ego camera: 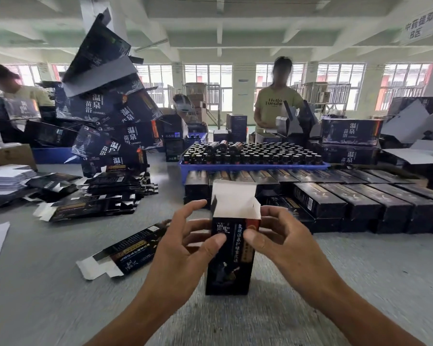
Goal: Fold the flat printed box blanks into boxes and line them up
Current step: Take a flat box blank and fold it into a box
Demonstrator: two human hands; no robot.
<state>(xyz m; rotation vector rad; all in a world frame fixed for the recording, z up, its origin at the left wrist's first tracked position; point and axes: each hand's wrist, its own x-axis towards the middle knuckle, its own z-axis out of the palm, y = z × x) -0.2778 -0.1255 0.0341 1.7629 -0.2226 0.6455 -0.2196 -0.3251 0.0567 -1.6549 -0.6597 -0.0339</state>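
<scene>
One dark printed box (229, 255) stands upright on the grey table (48, 283), near centre, long axis vertical, white top flap (234, 196) open and pointing up. Left hand (185, 243) and right hand (283, 240) pinch its upper sides, thumbs on the front. Flat blank (125, 250) lies just left. Finished boxes (360, 203) lie in rows beyond. Far blue tray (253, 167) holds dark bottles (255, 152).

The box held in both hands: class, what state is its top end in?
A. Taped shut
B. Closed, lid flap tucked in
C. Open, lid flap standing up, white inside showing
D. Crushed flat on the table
C: the box stands upright between the left hand and right hand, its white lid flap raised and the top open.
</scene>
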